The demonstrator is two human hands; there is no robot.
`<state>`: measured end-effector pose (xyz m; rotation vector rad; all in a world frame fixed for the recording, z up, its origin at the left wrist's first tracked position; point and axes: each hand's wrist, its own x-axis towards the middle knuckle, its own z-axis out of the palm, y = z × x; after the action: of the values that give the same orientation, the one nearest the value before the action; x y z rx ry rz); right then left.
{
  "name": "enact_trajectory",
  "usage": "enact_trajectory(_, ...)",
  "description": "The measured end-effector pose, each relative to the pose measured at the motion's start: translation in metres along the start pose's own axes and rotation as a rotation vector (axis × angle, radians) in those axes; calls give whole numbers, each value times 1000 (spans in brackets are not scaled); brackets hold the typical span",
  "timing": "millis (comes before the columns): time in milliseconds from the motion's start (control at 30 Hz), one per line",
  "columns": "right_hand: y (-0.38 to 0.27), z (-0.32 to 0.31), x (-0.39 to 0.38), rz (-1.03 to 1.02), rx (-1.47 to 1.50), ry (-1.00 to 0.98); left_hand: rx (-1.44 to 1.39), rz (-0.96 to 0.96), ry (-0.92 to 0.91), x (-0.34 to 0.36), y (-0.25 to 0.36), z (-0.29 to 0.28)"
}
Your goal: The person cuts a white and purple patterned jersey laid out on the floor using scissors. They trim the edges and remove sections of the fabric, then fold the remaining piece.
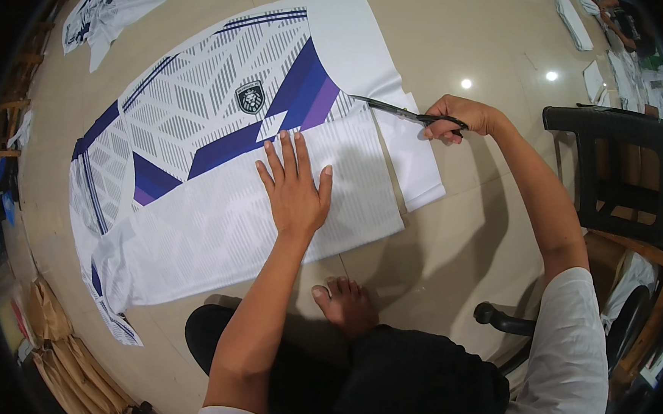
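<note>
A printed fabric sheet (196, 70) with grey stripes, blue and purple bands and a dark crest lies on the floor, its pale lower part (363, 194) folded over. My left hand (294, 189) lies open on that pale layer, fingers spread below the crest. My right hand (458, 120) is closed on black-handled scissors (391, 107), whose blades point left and lie at the fabric's edge beside the purple band. Under the scissors is a plain white layer (418, 159), partly separated from the pale layer by a narrow gap.
Other printed pieces (120, 0) lie at the upper left. A black plastic chair (610, 121) stands at right, near a black chair base (503, 316). White bundles (574, 24) lie at top right, brown wrapped stacks (57, 342) at lower left. My bare foot (348, 310) rests below the fabric.
</note>
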<state>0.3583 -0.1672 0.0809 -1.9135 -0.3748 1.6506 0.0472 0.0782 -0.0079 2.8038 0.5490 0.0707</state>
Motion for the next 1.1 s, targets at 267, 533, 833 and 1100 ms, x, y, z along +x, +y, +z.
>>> enact_trajectory(267, -2, -2, -1, 4, 18, -15, 5, -1, -26, 1, 2, -2)
enact_trajectory(533, -1, -3, 1, 6, 1, -12, 6, -3, -34, 1, 2, -3)
enact_trajectory(833, -2, 1, -4, 20, -12, 6, 19, -8, -45, 0, 2, -3)
enact_trajectory(1100, 4, 5, -3, 7, 10, 8, 36, -10, -53, 1, 1, -3)
